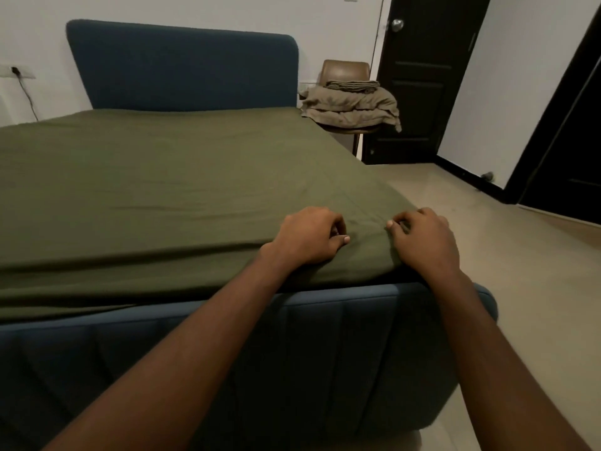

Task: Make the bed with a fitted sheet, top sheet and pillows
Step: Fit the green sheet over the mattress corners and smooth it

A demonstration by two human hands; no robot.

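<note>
While on sheet corner — both hands

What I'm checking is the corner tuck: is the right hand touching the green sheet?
Touching. Head view: the right hand rests on the green sheet, fingers curled into its near corner.

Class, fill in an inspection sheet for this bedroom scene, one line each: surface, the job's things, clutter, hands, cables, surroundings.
Surface: green fitted sheet, lightly creased, above blue bed frame.
Job's things: folded linen on crumpled bedding, piled on chair; pillows not identifiable.
Clutter: small dark thing on the floor by the wall, too small to identify.
Hands: left hand and right hand pinch the sheet at the near corner, fingers curled.
Cables: dark cable hangs from wall socket.
Surroundings: blue headboard, dark door, tan floor.
</note>
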